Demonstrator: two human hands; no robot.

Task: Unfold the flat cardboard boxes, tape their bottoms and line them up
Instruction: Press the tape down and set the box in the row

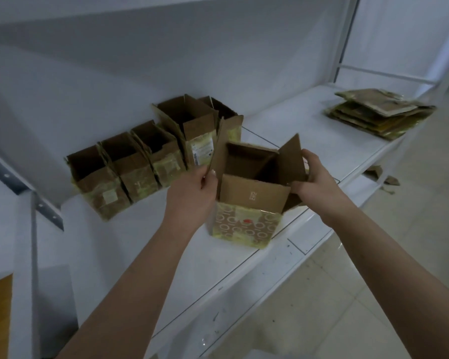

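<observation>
One open box (246, 224) stands upright on the white tabletop (145, 255), near its front edge. Left hand (192, 195) pinches its left flap (218, 156), right hand (314, 177) grips the right flap (290, 161). Five opened boxes (140, 161) line up behind; one flat stack (379, 112) sits far right.

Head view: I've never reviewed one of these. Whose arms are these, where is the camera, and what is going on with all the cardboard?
No machine here: a person wears one camera on the head, looking down at their own hands. The left hand and right hand each grip a top flap of an upright open box standing on a white shelf. Behind it, a row of opened boxes stands along the wall. At far right lies a stack of flat boxes, not yet unfolded.
</observation>
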